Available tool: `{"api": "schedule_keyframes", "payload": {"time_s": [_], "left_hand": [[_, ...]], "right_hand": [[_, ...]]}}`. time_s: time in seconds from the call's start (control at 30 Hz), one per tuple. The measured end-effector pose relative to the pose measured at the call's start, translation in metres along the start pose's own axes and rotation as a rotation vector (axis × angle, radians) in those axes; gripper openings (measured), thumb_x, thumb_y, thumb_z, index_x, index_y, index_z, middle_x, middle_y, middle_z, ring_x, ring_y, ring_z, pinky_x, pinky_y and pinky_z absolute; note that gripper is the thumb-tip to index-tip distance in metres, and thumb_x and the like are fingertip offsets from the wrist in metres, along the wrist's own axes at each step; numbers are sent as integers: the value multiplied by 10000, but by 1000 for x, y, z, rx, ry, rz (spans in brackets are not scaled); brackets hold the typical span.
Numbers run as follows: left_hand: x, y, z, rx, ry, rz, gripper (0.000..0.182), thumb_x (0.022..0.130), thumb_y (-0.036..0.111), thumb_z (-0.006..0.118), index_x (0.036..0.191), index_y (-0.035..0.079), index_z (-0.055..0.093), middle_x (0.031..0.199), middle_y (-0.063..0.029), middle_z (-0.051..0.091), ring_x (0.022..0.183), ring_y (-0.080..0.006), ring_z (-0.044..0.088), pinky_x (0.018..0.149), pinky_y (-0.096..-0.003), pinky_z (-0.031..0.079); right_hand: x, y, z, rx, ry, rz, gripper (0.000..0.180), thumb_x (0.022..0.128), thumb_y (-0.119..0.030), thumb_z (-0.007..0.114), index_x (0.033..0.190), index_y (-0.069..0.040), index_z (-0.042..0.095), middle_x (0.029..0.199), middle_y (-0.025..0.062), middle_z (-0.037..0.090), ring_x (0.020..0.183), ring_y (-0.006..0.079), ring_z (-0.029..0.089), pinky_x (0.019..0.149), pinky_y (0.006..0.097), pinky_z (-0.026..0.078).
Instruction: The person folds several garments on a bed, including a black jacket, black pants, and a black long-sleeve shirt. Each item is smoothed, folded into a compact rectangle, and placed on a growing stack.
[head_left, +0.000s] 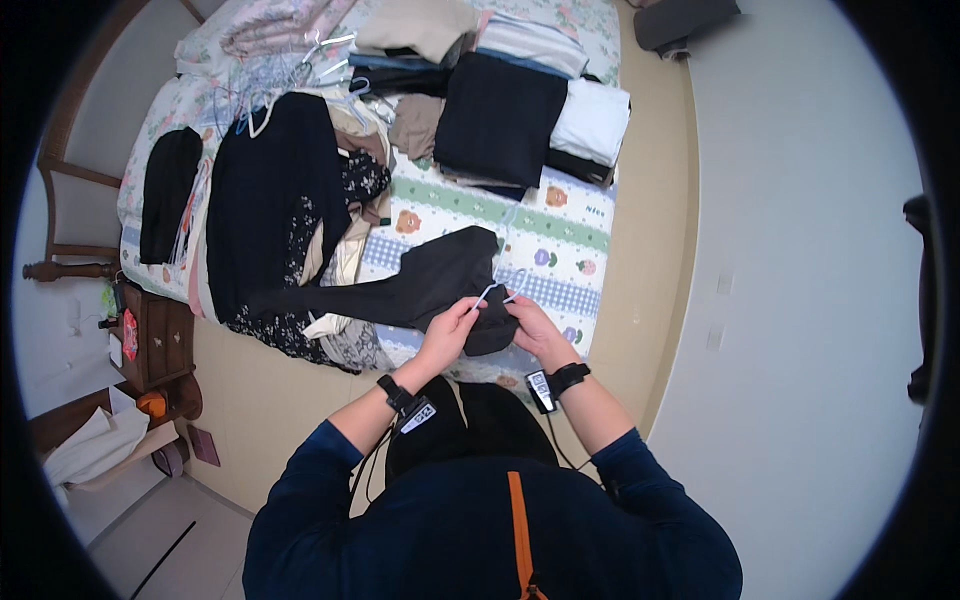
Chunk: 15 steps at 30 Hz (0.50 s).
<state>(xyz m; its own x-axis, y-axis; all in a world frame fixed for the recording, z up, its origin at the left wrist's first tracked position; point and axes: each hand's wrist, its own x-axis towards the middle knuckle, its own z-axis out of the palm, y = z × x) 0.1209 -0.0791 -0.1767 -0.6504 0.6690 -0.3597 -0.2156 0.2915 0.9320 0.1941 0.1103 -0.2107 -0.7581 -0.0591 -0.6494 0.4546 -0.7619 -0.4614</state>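
Observation:
A dark, long-sleeved garment (442, 277) lies on the bed in front of me, one narrow part stretched out to the left. A light-blue clothes hanger (489, 289) is at its near right end, its far part reaching away over the bedding. My left hand (448, 330) pinches the hanger between thumb and fingers, over the dark cloth. At the garment's right edge my right hand (536, 330) grips the cloth, its fingertips close to the hanger's curved end. Whether they also grip the hanger is unclear.
Folded clothes, including a black stack (499, 116) and a white one (592, 120), stand farther back on the bed. Left lies a heap with a navy garment (262, 202); loose hangers (262, 86) lie behind it. A wooden nightstand (161, 337) is left, a wall (787, 300) right.

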Motion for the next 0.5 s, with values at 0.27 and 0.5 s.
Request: {"api": "schedule_keyframes", "payload": {"time_s": [0.27, 0.5], "left_hand": [[-16, 91, -25, 28, -331, 48, 426, 1054, 171, 485, 1480, 174, 500, 768, 71, 455, 665, -39, 406, 605, -209, 394], [-4, 144, -56, -266, -429, -14, 396, 1064, 187, 470, 1453, 149, 529, 664, 111, 329, 574, -22, 298, 511, -190, 267]], "right_hand": [[34, -67, 86, 309, -540, -270, 556, 1024, -153, 504, 1543, -109, 311, 1546, 112, 405, 1420, 267, 392, 1148, 478, 356], [-46, -112, 67, -323, -276, -223, 374, 985, -122, 562, 1317, 50, 541, 1395, 198, 546, 1232, 299, 589, 1078, 432, 467]]}}
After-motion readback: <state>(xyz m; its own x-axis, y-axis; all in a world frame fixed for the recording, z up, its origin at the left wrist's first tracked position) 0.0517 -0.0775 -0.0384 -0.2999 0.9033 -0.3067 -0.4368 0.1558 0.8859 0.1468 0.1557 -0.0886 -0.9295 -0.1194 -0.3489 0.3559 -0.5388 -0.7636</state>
